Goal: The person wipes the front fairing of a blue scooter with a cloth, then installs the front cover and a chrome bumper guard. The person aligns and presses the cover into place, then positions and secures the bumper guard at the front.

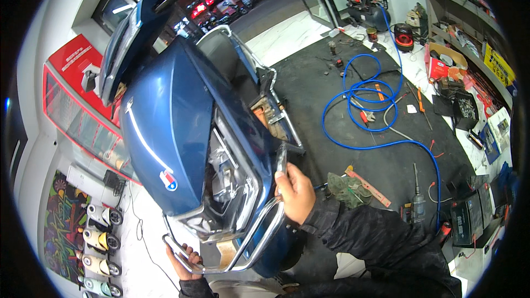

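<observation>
A dark blue scooter (171,121) stands tipped in front of me, its front panel and headlight toward the camera. A chrome guard bar (259,237) runs around its front end. My left hand (185,259) grips the lower left corner of that bar. My right hand (295,190) is closed on the upper right part of the same bar, beside the headlight (226,187). Both dark sleeves come in from the bottom edge.
A blue air hose (364,99) coils over the dark floor mat and leads to a compressor (367,5) at the back. A drill (418,201), gloves (345,187) and hand tools lie to the right. Shelves with parts line the right wall. Small toy scooters (99,243) stand at left.
</observation>
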The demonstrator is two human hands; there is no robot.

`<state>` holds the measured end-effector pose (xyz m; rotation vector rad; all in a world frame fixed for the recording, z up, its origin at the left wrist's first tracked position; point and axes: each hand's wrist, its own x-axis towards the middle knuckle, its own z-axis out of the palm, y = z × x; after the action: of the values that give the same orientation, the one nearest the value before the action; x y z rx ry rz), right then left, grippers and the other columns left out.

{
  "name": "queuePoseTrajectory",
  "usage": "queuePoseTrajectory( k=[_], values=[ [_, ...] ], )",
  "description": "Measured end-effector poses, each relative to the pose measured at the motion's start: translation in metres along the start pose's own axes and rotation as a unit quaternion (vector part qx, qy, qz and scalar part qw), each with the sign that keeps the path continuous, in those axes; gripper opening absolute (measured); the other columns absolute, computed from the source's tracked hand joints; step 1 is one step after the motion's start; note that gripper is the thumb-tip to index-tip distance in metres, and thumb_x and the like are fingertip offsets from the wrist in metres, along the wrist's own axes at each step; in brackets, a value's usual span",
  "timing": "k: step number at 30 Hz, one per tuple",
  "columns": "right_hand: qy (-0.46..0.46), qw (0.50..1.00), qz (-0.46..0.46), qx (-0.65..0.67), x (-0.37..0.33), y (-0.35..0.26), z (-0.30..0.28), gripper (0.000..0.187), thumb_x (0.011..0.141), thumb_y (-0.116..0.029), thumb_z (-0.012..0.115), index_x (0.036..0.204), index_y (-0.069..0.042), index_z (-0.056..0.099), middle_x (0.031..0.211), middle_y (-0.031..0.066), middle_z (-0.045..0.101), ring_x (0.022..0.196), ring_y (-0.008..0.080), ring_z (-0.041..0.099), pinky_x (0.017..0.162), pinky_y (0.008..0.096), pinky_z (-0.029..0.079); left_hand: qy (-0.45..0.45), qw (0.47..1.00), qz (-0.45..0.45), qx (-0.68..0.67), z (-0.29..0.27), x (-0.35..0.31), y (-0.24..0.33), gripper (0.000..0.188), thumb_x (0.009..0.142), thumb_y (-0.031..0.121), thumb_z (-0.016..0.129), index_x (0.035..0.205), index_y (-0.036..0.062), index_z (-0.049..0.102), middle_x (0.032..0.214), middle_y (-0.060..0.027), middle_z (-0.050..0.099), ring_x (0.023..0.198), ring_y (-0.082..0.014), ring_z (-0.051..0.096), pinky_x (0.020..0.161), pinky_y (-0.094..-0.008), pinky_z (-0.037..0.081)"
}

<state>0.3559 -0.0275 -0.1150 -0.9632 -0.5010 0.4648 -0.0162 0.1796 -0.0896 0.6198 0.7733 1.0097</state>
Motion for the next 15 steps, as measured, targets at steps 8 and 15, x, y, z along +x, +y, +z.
queuePoseTrajectory(
  k=[8,15],
  values=[
    [0.026,0.998,0.006,0.055,0.003,-0.001,-0.007,0.031,0.117,-0.024,0.059,0.136,-0.001,0.068,0.082,-0.0026,0.062,0.067,0.0060,0.055,0.061,0.0267,0.045,-0.045,0.999,-0.020,-0.018,-0.004,-0.003,-0.007,0.063,0.102,0.068,0.072,0.111,0.0078,0.056,0.077,0.0006,0.046,0.059,-0.0121,0.042,0.053,-0.0276,0.036],
    [0.055,0.998,-0.005,0.018,0.008,0.001,-0.010,0.031,0.114,-0.032,0.059,0.114,-0.001,0.065,0.073,-0.0003,0.057,0.061,0.0061,0.049,0.056,0.0245,0.036,-0.055,0.998,-0.003,0.006,0.006,0.001,-0.017,0.062,0.106,0.069,0.064,0.110,0.0070,0.060,0.081,-0.0037,0.054,0.065,-0.0148,0.048,0.060,-0.0304,0.044]
  ],
)
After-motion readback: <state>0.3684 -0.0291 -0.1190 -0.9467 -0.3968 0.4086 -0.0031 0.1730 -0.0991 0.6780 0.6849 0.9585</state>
